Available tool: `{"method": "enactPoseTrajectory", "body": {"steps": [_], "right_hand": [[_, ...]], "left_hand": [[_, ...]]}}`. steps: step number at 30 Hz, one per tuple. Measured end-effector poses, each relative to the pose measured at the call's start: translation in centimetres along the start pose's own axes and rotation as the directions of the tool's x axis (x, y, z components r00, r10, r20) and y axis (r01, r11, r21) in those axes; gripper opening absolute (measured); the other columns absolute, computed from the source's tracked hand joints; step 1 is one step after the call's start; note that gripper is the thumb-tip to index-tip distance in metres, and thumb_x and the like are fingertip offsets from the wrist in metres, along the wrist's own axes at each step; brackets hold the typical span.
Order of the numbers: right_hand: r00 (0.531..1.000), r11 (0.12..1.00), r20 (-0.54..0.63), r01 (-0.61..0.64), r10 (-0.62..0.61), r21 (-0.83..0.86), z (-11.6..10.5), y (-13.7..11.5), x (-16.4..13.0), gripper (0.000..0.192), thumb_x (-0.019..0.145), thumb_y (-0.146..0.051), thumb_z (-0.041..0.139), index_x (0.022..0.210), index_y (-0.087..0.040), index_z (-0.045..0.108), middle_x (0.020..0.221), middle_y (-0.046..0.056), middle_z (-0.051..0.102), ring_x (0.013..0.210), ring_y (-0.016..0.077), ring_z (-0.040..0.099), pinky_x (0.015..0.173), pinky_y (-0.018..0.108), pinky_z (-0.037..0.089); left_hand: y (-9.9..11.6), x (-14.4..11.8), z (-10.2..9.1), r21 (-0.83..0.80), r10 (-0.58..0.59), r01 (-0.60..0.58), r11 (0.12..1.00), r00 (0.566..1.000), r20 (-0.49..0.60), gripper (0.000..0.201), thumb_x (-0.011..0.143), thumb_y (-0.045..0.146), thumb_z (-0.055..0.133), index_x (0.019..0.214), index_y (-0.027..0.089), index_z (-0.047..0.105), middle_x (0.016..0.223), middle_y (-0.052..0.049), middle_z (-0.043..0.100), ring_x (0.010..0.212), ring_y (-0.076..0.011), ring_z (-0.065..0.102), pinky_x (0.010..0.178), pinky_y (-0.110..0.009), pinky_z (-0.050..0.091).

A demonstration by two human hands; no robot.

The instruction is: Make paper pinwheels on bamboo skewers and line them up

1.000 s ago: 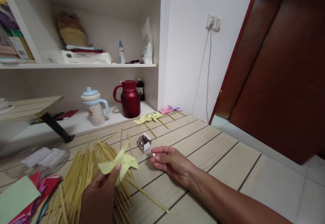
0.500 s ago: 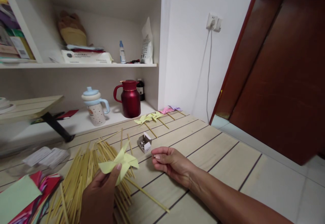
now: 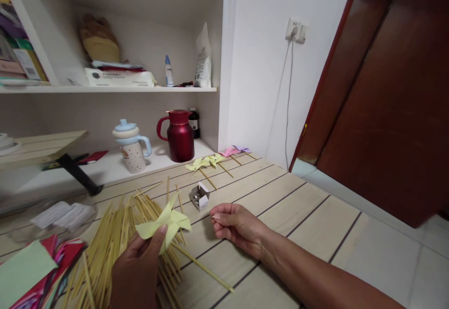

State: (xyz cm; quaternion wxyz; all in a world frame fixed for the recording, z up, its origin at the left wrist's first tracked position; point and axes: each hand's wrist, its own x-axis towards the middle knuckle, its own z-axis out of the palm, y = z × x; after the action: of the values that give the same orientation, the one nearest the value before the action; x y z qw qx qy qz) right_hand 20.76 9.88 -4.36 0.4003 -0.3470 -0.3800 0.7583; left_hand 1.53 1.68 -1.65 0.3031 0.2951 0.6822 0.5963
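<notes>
A pale yellow paper pinwheel (image 3: 171,222) is pinched between the thumb and fingers of my left hand (image 3: 140,262), above a heap of thin wooden sticks (image 3: 115,234). My right hand (image 3: 233,227) has its thumb and forefinger closed on a tiny shiny thumbtack (image 3: 213,216), mostly covered by the fingertips. Just behind that hand stands a small open box (image 3: 199,197) with shiny metal pieces inside. One loose stick (image 3: 206,269) juts out from under the pinwheel toward the right. The hands are apart from each other.
Finished pinwheels on sticks, yellow (image 3: 198,164) and pink (image 3: 229,151) among them, lie at the table's back edge. Behind them stand a red jug (image 3: 180,138) and a spotted cup (image 3: 133,154). Coloured paper (image 3: 26,271) is piled at the left, near a clear plastic bag (image 3: 63,218).
My right hand has turned slightly, with the thumbtack still between its fingertips. My left hand and the pinwheel have hardly moved.
</notes>
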Motion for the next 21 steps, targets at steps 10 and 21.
{"method": "enactPoseTrajectory", "body": {"steps": [10, 21], "right_hand": [[0.954, 0.688, 0.088, 0.268, -0.285, -0.675, 0.2, 0.5, -0.7, 0.012, 0.070, -0.008, 0.068, 0.072, -0.018, 0.073, 0.072, 0.000, 0.072, 0.066, 0.0142, 0.061, 0.067, 0.027, 0.046], [0.926, 0.234, 0.225, 0.301, -0.304, -0.924, 0.3, 0.4, -1.0, 0.020, 0.078, -0.013, 0.064, 0.086, -0.024, 0.079, 0.088, 0.003, 0.080, 0.081, 0.0191, 0.071, 0.076, 0.028, 0.048]], "left_hand": [[0.9, -0.4, 0.0, 0.078, 0.001, 0.001, 0.997, 1.000, -0.027, 0.040, 0.056, 0.051, 0.069, 0.078, 0.018, 0.076, 0.077, -0.004, 0.075, 0.089, -0.0286, 0.067, 0.079, -0.034, 0.049], [0.1, -0.2, -0.2, 0.043, 0.013, -0.012, 0.999, 1.000, -0.021, 0.038, 0.059, 0.049, 0.072, 0.082, 0.019, 0.075, 0.080, -0.003, 0.077, 0.090, -0.0273, 0.068, 0.080, -0.032, 0.049]]}}
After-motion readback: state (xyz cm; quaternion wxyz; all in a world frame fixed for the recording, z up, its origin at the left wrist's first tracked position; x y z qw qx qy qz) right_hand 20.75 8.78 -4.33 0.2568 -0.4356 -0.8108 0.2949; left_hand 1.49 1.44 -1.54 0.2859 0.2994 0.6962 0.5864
